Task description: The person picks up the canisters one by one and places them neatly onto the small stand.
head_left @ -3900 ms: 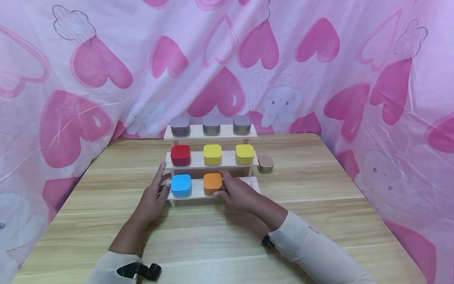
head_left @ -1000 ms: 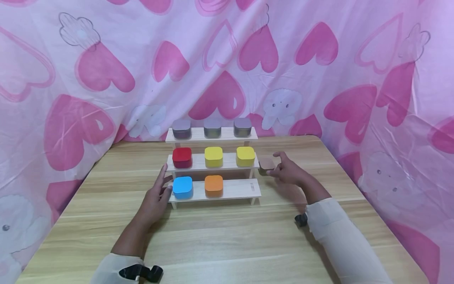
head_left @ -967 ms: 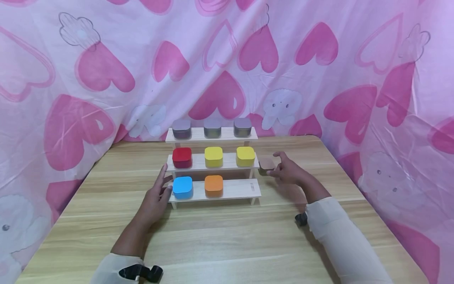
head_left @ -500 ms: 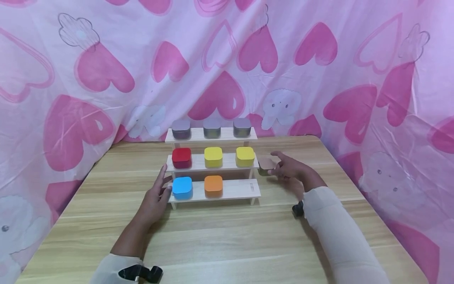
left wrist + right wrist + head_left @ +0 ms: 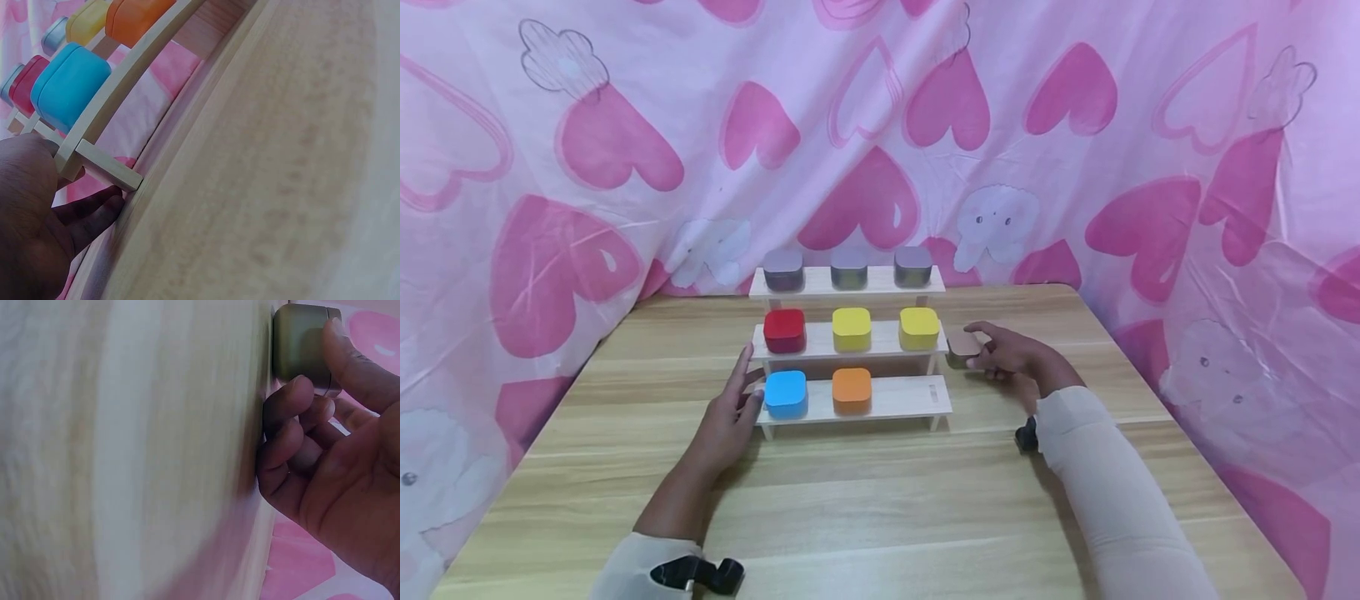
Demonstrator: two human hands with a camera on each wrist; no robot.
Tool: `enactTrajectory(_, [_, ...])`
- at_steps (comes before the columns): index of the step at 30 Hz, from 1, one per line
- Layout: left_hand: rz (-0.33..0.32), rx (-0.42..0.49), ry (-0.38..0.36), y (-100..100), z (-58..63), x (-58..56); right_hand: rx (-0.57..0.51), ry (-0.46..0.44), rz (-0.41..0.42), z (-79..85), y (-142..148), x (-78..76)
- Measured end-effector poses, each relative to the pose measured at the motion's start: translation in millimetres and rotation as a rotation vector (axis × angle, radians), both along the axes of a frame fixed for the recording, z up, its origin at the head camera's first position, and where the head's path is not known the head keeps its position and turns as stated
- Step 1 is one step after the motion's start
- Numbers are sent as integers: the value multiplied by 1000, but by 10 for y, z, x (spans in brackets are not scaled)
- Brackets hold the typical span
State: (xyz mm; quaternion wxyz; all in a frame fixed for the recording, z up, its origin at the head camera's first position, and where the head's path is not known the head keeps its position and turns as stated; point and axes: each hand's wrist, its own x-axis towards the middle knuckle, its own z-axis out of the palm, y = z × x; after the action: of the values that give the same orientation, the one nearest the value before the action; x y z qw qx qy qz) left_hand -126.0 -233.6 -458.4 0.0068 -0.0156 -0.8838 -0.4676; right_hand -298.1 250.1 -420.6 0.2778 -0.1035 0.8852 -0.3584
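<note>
My left hand [image 5: 726,425] rests against the left end of a three-tier wooden stand [image 5: 917,400]. Its thumb touches the lowest shelf beside a blue tin [image 5: 786,396], and in the left wrist view its fingers reach the shelf's leg [image 5: 109,165]. To the right of the stand, my right hand [image 5: 1011,354] holds a small brown tin [image 5: 962,348] between thumb and forefinger. That tin [image 5: 303,347] sits on the table in the right wrist view, the other fingers curled beside it. An orange tin [image 5: 852,392] occupies the lowest shelf's middle.
A red tin [image 5: 785,332] and two yellow tins [image 5: 852,330] stand on the middle shelf. Three grey tins [image 5: 848,271] line the top shelf. Wooden tabletop [image 5: 865,500] surrounds the stand. A pink heart-print cloth [image 5: 865,100] hangs behind.
My right hand has left the orange tin and gone right to the brown tin. Over the last second its fingers have drawn closer around it. The left hand has stayed put.
</note>
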Motion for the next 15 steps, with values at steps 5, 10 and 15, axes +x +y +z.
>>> enactTrajectory(5, [1,-3,-2,-12,-1,1,-5,-6,2,10,-20,-10])
enactTrajectory(10, [-3,0,-3,-11,-3,-1,-6,-1,13,-2,-20,-29])
enactTrajectory(15, [-7,1,11,-11,-9,-2,-22,-16,9,-23,-19,-38])
